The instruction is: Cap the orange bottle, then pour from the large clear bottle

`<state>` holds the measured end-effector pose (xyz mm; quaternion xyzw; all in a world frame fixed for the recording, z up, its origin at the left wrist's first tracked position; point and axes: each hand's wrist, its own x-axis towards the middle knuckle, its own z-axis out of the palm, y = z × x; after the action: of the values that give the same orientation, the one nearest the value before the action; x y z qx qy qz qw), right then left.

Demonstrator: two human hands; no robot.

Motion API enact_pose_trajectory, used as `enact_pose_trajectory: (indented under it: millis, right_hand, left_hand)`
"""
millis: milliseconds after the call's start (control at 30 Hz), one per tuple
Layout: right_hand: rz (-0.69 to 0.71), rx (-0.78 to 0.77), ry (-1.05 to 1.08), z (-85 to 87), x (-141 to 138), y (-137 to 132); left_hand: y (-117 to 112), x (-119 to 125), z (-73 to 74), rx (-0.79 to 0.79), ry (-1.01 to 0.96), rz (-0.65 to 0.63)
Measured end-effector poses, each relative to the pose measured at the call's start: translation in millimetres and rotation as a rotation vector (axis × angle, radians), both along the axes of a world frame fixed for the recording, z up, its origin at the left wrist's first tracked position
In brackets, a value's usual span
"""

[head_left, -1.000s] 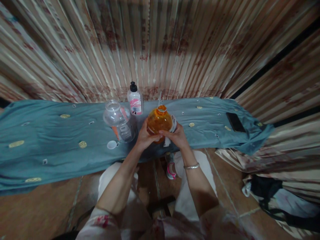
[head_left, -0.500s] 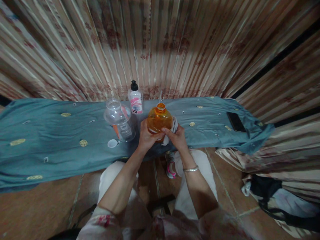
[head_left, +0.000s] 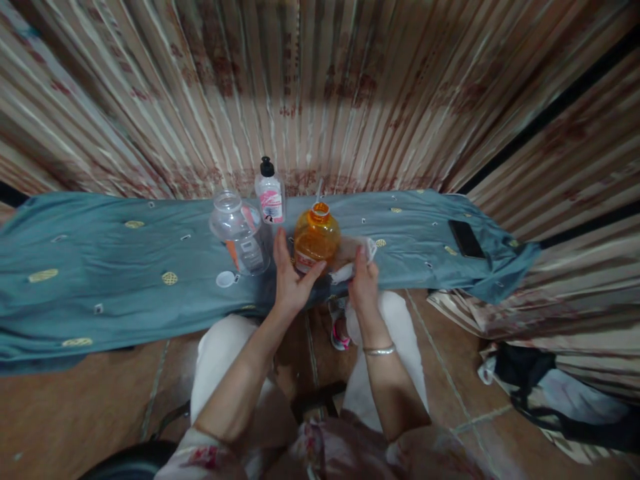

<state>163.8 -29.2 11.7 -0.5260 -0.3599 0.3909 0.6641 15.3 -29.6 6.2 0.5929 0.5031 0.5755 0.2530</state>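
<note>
An orange see-through bottle (head_left: 316, 240) with an uncapped neck stands upright on the cloth-covered table. My left hand (head_left: 293, 280) is open at its near left side, fingers stretched up and apart from it, the thumb crossing its lower front; whether the thumb touches cannot be made out. To the right of the bottle, my right hand (head_left: 364, 280) is closed on a whitish cloth (head_left: 345, 272), partly smeared by motion. Left of my left hand stands a clear, wide plastic bottle (head_left: 240, 233), also uncapped, with a small white cap (head_left: 225, 279) lying in front of it.
A pump-topped clear bottle with a pink label (head_left: 271, 200) stands behind, near the curtain (head_left: 320, 100). A black phone (head_left: 466, 239) lies toward the table's right end. A thin clear stick-like piece (head_left: 319, 189) shows behind the orange bottle. Dark and pale fabric (head_left: 565, 387) lies at lower right.
My left hand has loosened from the orange bottle, its fingers now spread. My right hand has come away to the right with the cloth, which was against the bottle's side.
</note>
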Motion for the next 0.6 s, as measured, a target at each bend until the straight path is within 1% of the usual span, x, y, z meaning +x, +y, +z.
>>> enact_pose_trajectory:
  millis: [67,133,200,233,267,333,367,400,467,533,600]
  right_hand:
    - [-0.038,-0.038,0.082,6.7,2.5,-19.4]
    - [-0.003,-0.079,0.151,11.8,2.0,-42.7]
    - [-0.012,-0.151,0.248,13.6,-2.2,-64.3]
    - [0.041,-0.188,0.291,13.2,-5.1,-73.0]
    - [0.125,-0.209,0.33,12.5,-8.0,-79.9]
    - [0.291,-0.21,0.383,11.1,-12.3,-88.5]
    - [0.342,-0.197,0.401,11.1,-13.3,-90.6]
    - [0.356,-0.182,0.417,11.9,-13.5,-91.6]
    - [0.319,-0.156,0.435,15.9,-11.5,-91.1]
    - [0.258,-0.121,0.408,22.5,-7.5,-87.7]
    - [0.184,-0.051,0.335,29.9,-3.0,-80.7]
  left_hand:
    - [-25.6,3.5,10.8,0.083,0.082,-0.05]
    - [-54.2,10.1,13.5,0.132,0.178,-0.128]
    - [-80.1,18.2,7.2,0.126,0.261,-0.235]
    - [-90.5,21.8,1.9,0.105,0.304,-0.29]
    - [-98.9,24.4,-3.8,0.071,0.348,-0.336]
    - [-110.1,25.5,-13.6,0.031,0.42,-0.404]
    - [-113.9,23.6,-16.9,0.022,0.459,-0.429]
    - [-117.1,20.2,-19.0,0.023,0.496,-0.443]
    - [-123.3,9.9,-20.8,0.035,0.553,-0.453]
    - [-128.3,-2.5,-21.6,0.038,0.58,-0.437]
    - [-127.2,-14.4,-22.8,0.004,0.541,-0.391]
